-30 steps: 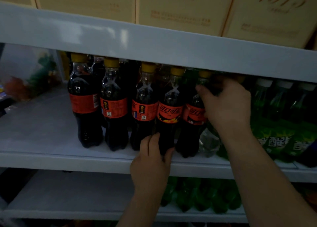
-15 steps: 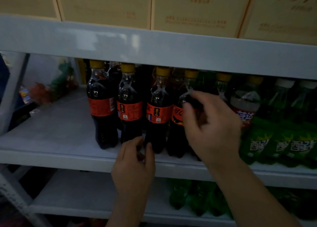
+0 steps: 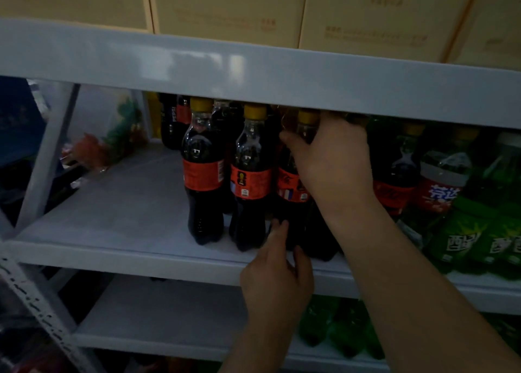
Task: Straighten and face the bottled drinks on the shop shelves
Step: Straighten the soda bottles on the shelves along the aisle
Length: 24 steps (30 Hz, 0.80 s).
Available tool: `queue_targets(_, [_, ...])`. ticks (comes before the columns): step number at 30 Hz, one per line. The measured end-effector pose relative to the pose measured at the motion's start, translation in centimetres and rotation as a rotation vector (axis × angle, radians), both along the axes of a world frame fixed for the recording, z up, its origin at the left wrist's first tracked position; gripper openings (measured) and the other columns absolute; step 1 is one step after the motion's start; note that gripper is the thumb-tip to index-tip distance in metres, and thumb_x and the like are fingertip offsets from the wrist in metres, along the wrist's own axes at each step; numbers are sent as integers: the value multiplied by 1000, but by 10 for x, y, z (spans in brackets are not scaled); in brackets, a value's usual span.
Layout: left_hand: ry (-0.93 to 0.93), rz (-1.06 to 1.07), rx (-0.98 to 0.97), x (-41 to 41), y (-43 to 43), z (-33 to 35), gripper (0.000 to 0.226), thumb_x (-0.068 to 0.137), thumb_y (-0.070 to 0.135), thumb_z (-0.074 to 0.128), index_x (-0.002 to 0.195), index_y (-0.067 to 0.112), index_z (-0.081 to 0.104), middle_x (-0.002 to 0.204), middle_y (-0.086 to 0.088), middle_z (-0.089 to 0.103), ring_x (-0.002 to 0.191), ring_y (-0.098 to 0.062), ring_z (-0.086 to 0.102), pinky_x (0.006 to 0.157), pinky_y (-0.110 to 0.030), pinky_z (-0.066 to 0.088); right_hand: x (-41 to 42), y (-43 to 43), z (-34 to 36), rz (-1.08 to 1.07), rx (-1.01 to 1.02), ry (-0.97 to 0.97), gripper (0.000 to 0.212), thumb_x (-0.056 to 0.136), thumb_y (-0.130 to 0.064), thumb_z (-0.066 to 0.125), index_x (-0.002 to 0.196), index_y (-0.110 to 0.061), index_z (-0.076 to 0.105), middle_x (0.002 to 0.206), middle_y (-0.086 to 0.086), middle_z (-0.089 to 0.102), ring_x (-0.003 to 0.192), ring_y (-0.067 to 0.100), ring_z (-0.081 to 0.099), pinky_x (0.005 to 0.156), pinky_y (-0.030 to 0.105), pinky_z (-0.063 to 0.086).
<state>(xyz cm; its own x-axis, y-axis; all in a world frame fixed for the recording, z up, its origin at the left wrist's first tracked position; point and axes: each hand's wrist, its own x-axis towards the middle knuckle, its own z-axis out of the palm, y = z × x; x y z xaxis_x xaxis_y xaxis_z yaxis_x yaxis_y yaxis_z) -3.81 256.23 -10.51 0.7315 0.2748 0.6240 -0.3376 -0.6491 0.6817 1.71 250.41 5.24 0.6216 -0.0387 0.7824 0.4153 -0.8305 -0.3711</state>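
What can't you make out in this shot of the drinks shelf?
1. Head view, the third cola bottle: shoulder and half its label covered by the right hand gripping it.
2. The bottle behind that wrist: label hidden, brand unknowable.
3. The caps further right: partly hidden by the upper shelf edge.
4. The yellow boxes: print blurred, tops cut off by the frame edge.
5. The green bottles on the lower shelf: dim, tops hidden by the middle shelf.

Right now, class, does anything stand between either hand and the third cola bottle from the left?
Nothing visible does. The right hand grips the cola bottle at its shoulder; the left hand holds its base on the shelf.
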Motion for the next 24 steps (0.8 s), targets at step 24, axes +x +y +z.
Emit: queue_targets(24, [85, 282, -122, 21, 45, 6, 63, 80, 37, 62, 139, 27, 41, 114, 1, 67, 94, -23, 65, 71, -24, 38, 4, -17, 16, 368, 353, 478, 14, 90, -12, 52, 101, -20, 55, 62, 8, 51, 28, 9, 44, 33, 16, 32])
